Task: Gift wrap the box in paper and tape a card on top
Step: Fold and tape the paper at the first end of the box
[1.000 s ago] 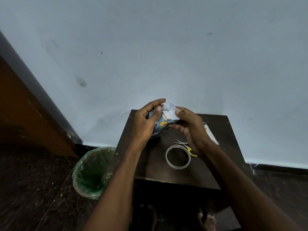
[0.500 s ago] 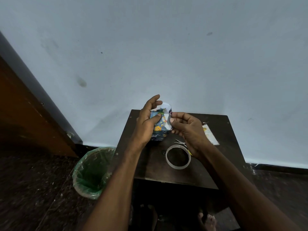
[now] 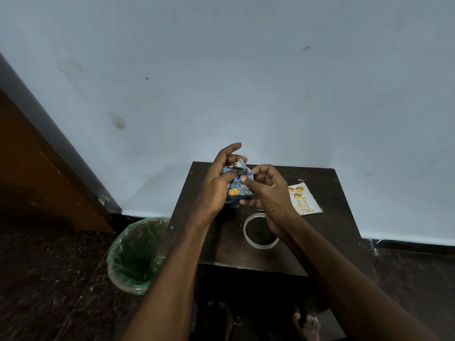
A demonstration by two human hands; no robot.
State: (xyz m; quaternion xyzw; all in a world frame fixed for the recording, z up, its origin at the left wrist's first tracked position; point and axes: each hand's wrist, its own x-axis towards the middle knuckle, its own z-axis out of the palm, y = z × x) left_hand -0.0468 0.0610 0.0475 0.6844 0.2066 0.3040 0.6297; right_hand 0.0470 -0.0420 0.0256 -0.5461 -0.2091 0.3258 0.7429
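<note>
1. While both hands work above the far left part of the table point(image 3: 221, 242), the box point(image 3: 235, 190) sits between them, raised off the tabletop and wrapped in blue patterned paper point(image 3: 233, 191).
2. Left hand point(image 3: 216, 185): it grips the box from the left side. The thumb lies curled across the top of the box, with its tip pressing a folded edge of paper. The index finger is lifted and only slightly bent, clear of the box. The remaining fingers pass behind the box and are hidden.
3. Right hand point(image 3: 268, 195): it holds the box from the right side. The thumb tip presses on the paper at the top right corner, just beside the left thumb. The index and middle fingers are curled above the thumb; whether they touch the paper cannot be told. The lower fingers reach under the right edge of the box.
4. Paper flap point(image 3: 240, 162): a pale flap stands up at the top of the box, between the left index finger and the right fingers.
5. Tape point(image 3: 260, 232): the roll lies flat on the table, nearer than the box and partly under the right wrist.
6. Card point(image 3: 305, 199): it lies flat on the table right of the right hand, apart from the box, with gold print facing up.
7. Bin point(image 3: 136, 254): a bin with a green liner stands on the floor just left of the table.
</note>
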